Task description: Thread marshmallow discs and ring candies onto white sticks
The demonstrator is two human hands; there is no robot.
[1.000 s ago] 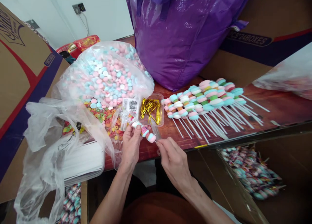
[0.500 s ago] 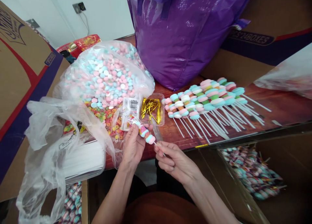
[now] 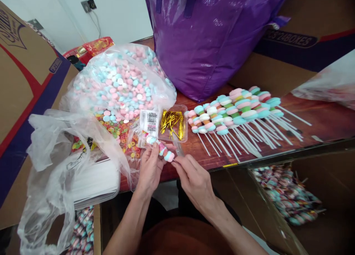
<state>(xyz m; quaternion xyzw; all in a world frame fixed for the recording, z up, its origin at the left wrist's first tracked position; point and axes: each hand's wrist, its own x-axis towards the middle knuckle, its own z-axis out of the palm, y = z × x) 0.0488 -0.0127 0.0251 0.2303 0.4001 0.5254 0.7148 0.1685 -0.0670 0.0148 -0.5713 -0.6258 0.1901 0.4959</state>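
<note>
My left hand (image 3: 151, 170) is closed around a candy skewer (image 3: 167, 156) of pink, blue and white sweets in a clear printed wrapper. The skewer slants down toward my right hand (image 3: 195, 179), whose thumb and fingers pinch at its lower end. That hand hides most of the stick. Just beyond my hands stands a clear tub (image 3: 184, 135) of gold twist ties (image 3: 172, 123). Beside it lies a stack of printed wrappers (image 3: 149, 122). Unwrapped candy skewers (image 3: 233, 109) lie in a pile to the right, their white sticks pointing toward me.
Behind are a big bag of pastel sweets (image 3: 122, 81) and a purple bag (image 3: 216, 44). Gummy rings (image 3: 119, 135), a thin plastic bag (image 3: 55, 166) and a container of white sticks (image 3: 94, 183) lie left. Below right, a carton (image 3: 266, 207) holds wrapped skewers (image 3: 288, 196).
My right hand has shifted from farther down the stick up to the base of the sweets, its back turned more upward. The skewer has dipped slightly to the left in my left hand.
</note>
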